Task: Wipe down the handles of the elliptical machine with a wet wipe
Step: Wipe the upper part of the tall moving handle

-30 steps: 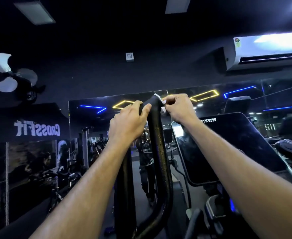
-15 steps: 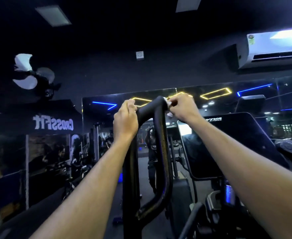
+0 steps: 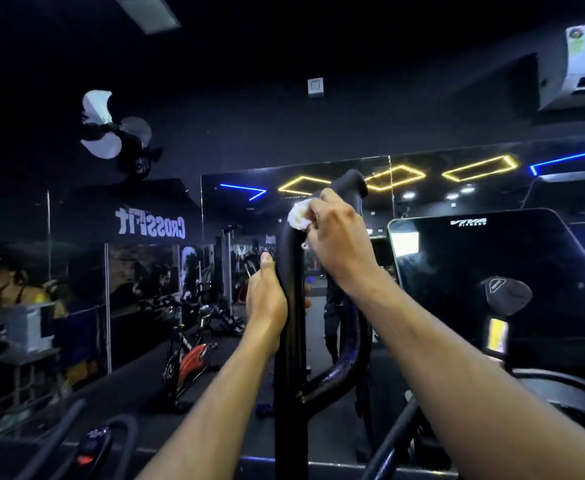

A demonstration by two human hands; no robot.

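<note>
Both of my hands are on the black handle (image 3: 289, 289). It stands up right in front of me and bends over to the right at the top, then loops back down and joins the post low down.

My right hand (image 3: 336, 237) is up high, just under the bend. Its fingers are curled and they pinch a white wipe (image 3: 298, 216) against the handle. The wipe is scrunched into a small lump. It touches the left side of the handle, and a bit of it pokes out past my fingers.

My left hand (image 3: 266, 299) is lower down on the straight part. It wraps around the handle from the left. My thumb (image 3: 267, 263) points up along the bar. I cannot see my other left fingers, they are behind the bar.

To my right is the dark screen (image 3: 492, 271) of the machine. Past the handle is a big mirror (image 3: 318, 306) with yellow and blue lights in it. A red and black bike (image 3: 189, 358) stands on the floor to the left. A fan (image 3: 111, 133) hangs up high on the left, and an air cooler (image 3: 582, 64) is up high on the right.
</note>
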